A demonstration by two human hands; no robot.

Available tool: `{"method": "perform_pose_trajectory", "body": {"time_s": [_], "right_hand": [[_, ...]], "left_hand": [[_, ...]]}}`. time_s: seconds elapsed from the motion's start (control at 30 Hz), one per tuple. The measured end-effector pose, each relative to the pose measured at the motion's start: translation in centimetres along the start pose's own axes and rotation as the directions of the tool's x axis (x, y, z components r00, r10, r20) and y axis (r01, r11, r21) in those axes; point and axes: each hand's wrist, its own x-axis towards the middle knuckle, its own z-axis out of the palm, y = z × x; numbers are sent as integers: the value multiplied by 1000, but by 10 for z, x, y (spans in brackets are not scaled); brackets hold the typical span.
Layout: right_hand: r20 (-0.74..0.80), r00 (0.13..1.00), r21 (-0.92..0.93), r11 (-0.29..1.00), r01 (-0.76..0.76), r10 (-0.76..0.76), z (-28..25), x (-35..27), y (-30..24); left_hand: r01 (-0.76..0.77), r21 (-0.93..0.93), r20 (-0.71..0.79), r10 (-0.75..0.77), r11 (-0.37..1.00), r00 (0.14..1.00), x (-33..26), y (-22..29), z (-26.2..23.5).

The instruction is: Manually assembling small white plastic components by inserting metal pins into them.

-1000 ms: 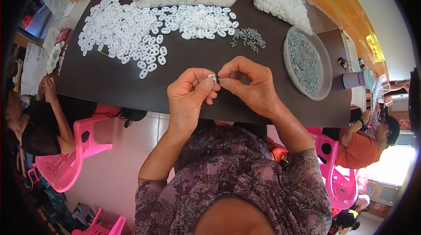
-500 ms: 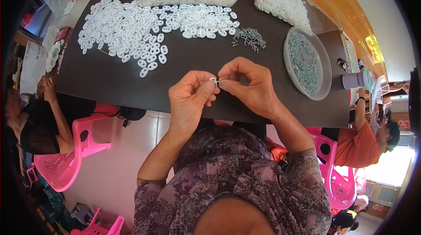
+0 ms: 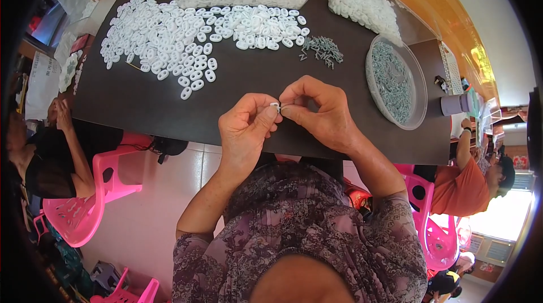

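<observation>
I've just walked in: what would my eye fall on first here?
Probably the great spread of white oval pieces across the dark table's far left and middle. Then the bright pink chairs at both sides, and, centrally, the left hand pinching one small white piece, the right hand close against it.

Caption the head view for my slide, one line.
Left hand pinching a small white piece, right hand at its edge, before white oval pieces and small grey parts on a dark table.
</observation>
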Motion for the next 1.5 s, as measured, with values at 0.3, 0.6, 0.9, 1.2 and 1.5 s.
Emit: {"method": "perform_pose_trajectory", "body": {"time_s": [0.3,0.6,0.9,1.2,1.5], "right_hand": [[27,996,118,990,-83,80,4,1,4],[-5,997,216,974,-72,75,7,2,3],[-110,987,-49,993,111,-115,18,3,13],[-83,972,-115,971,210,-220,11,13,7],[-80,848,-767,576,284,-524,-8,81,48]], "left_hand": [[-146,201,-49,159,969,986,-5,-7,6],[-31,-75,-84,25,997,996,-2,-4,3],[-52,-58,-105,45,997,993,-1,-8,7],[-103,-132,-123,87,986,989,1,-9,2],[-123,-140,-134,105,982,985,2,-10,3]]}}
